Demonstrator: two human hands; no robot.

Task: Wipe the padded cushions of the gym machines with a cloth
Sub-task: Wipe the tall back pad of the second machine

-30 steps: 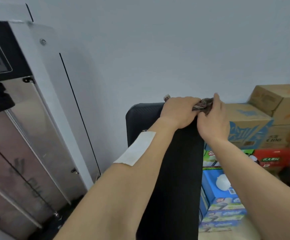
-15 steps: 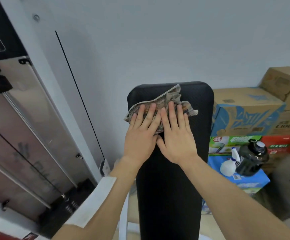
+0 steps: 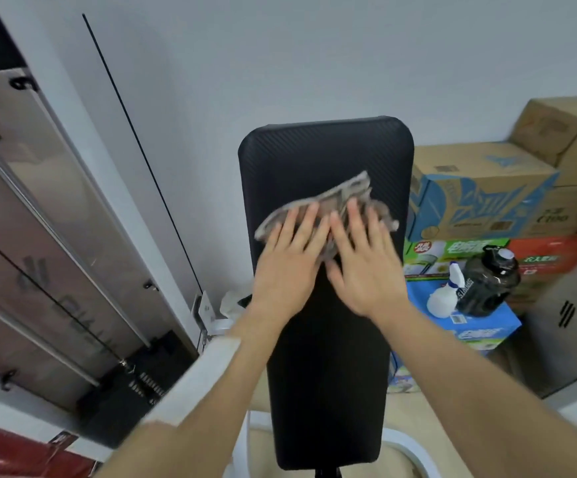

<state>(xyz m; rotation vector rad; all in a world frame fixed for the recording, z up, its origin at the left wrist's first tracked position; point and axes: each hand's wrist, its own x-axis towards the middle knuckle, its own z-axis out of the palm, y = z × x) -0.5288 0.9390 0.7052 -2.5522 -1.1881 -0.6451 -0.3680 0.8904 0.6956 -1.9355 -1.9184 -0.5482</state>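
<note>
While on cushion (image 3: 328, 374), cloth (image 3: 356, 188); boxes (image 3: 480, 194) closed.

Both arms reach forward, left hand (image 3: 285, 270) and right hand (image 3: 362, 267) flat side by side (fingers straight, slightly blurred).

The left hand (image 3: 287, 267) and right hand (image 3: 366, 267) lay side by side on a cloth (image 3: 352, 188) atop the cushion (image 3: 325, 374). A machine panel (image 3: 38, 236) stood left and stacked boxes (image 3: 480, 188) right, with a spray bottle (image 3: 443, 298) and jug (image 3: 487, 284) on one.
</note>
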